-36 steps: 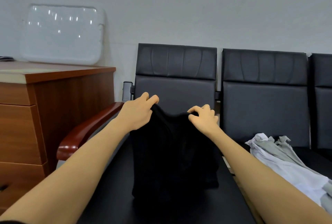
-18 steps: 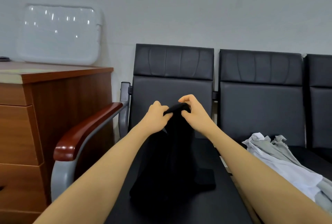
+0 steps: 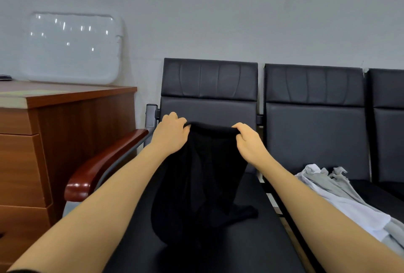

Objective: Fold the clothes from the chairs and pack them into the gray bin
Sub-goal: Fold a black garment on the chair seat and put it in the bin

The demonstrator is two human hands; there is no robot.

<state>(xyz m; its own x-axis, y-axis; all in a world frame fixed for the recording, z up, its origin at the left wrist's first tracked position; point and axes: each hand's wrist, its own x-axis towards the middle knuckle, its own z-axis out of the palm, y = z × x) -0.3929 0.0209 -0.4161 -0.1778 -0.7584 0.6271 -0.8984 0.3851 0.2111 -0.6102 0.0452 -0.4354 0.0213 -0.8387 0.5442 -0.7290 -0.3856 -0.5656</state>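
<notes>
A black garment [image 3: 203,181] hangs from both my hands above the left black chair [image 3: 209,89], its lower end pooled on the seat. My left hand [image 3: 170,135] grips the garment's top edge at the left, and my right hand [image 3: 247,141] grips the same edge at the right, so the edge is stretched between them. On the middle chair [image 3: 314,102] lies a heap of white and grey clothes [image 3: 341,194]. The gray bin is not in view.
A wooden desk with drawers [image 3: 54,141] stands at the left, with a clear plastic lid [image 3: 72,47] leaning on the wall above it. The left chair's red-brown wooden armrest [image 3: 102,163] runs below my left forearm. A third chair [image 3: 389,119] shows at the right edge.
Half a second ago my hands were close together on the black garment's top. They have moved apart and spread its edge out.
</notes>
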